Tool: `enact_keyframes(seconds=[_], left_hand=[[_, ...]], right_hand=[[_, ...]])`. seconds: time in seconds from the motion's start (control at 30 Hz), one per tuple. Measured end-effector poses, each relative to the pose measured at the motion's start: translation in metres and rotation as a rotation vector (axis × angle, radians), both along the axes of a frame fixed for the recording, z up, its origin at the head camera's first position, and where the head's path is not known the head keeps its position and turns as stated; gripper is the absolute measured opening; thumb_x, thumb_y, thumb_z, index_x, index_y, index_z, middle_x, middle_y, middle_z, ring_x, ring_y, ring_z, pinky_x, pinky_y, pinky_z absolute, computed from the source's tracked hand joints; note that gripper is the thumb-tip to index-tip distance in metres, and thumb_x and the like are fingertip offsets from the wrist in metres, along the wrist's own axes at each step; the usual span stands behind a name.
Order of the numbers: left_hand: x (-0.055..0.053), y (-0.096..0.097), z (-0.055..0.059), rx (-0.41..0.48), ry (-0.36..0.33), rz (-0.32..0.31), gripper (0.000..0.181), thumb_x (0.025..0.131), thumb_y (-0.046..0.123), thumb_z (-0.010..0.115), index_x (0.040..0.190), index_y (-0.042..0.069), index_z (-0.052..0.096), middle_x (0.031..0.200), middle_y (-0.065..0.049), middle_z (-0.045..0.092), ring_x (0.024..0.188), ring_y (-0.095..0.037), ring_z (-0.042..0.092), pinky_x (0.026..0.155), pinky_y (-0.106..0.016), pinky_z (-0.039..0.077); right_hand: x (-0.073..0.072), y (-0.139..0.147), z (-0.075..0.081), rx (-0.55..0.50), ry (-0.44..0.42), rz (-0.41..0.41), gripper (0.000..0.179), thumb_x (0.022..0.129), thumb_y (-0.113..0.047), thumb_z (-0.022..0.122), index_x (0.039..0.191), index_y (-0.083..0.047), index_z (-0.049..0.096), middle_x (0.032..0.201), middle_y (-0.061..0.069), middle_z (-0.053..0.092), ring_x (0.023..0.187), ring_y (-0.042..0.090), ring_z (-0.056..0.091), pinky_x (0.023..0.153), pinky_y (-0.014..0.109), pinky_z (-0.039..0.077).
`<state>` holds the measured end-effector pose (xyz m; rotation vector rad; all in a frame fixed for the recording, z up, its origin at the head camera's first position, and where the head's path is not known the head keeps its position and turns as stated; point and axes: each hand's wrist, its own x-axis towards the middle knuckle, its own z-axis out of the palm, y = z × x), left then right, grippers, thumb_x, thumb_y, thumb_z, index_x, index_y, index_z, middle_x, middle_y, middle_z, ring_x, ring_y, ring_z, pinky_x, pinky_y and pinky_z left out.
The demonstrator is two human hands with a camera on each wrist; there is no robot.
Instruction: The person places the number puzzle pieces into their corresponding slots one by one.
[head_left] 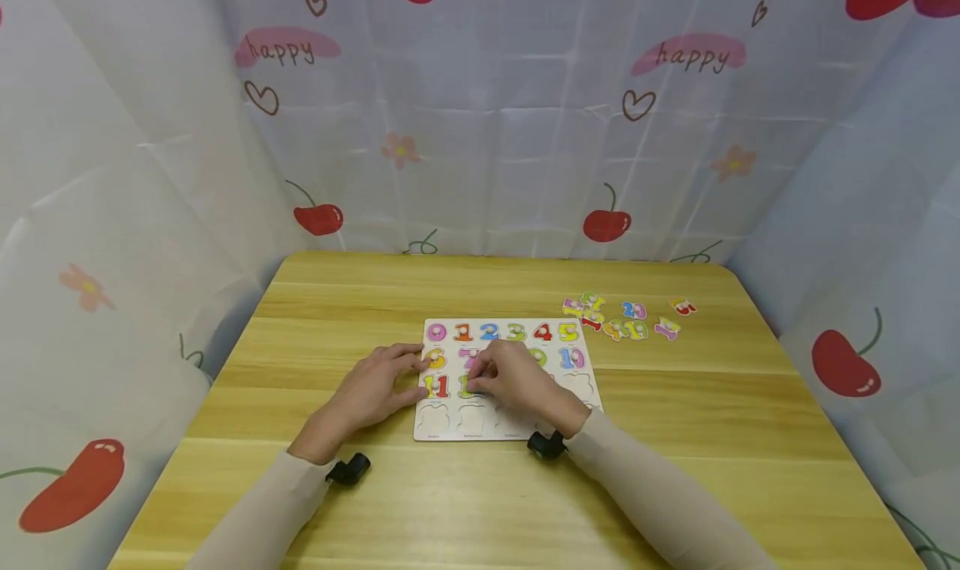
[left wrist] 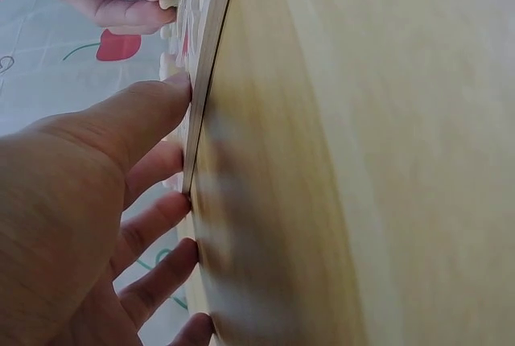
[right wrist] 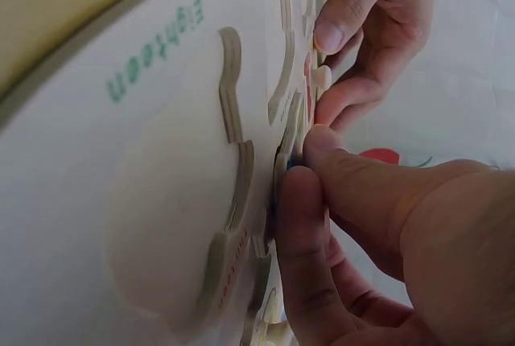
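A white wooden number puzzle board (head_left: 491, 437) lies on the table. Number pieces fill its top two rows, as far as they show, and the 11 piece (head_left: 437, 387) sits at the left of the third row. My left hand (head_left: 375, 387) rests at the board's left edge, thumb and fingers extended and touching it. Right of the 11, my right hand (head_left: 517, 374) pinches a number piece (head_left: 462, 386) showing a yellow-green 1; the hand hides the rest. In the right wrist view, thumb and forefinger hold this piece (right wrist: 290, 141) low against the board.
Several loose number pieces, among them a blue and pink 20 (head_left: 633, 310), lie on the wooden table (head_left: 360, 503) behind and right of the board. Bare recesses such as the bottom-left one (head_left: 433, 420) show in the lower rows. A printed curtain (head_left: 480, 178) surrounds the table.
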<state>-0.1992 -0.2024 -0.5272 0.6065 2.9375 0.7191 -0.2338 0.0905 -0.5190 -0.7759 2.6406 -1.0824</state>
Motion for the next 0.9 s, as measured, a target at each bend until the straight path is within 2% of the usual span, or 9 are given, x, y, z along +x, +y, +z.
enact_keyframes(seconds=[0.47,0.9], left_hand=[[0.002,0.000,0.000,0.000,0.008,0.000,0.048,0.109,0.035,0.085,0.152,0.014,0.078,0.175,-0.010,0.062,0.158,-0.047,0.060,0.125,-0.075,0.052],[0.001,0.000,-0.002,-0.001,0.004,0.002,0.049,0.109,0.036,0.085,0.153,0.015,0.077,0.175,-0.009,0.062,0.159,-0.046,0.059,0.126,-0.073,0.051]], right_hand=[[0.005,-0.007,-0.001,-0.006,0.016,-0.003,0.009,0.101,-0.012,0.093,0.095,-0.014,0.087,0.097,0.000,0.071,0.081,0.002,0.066,0.072,0.018,0.057],[0.007,0.004,0.003,0.033,0.030,-0.016,0.004,0.101,-0.012,0.093,0.100,-0.014,0.091,0.097,-0.003,0.073,0.090,0.008,0.065,0.078,0.022,0.057]])
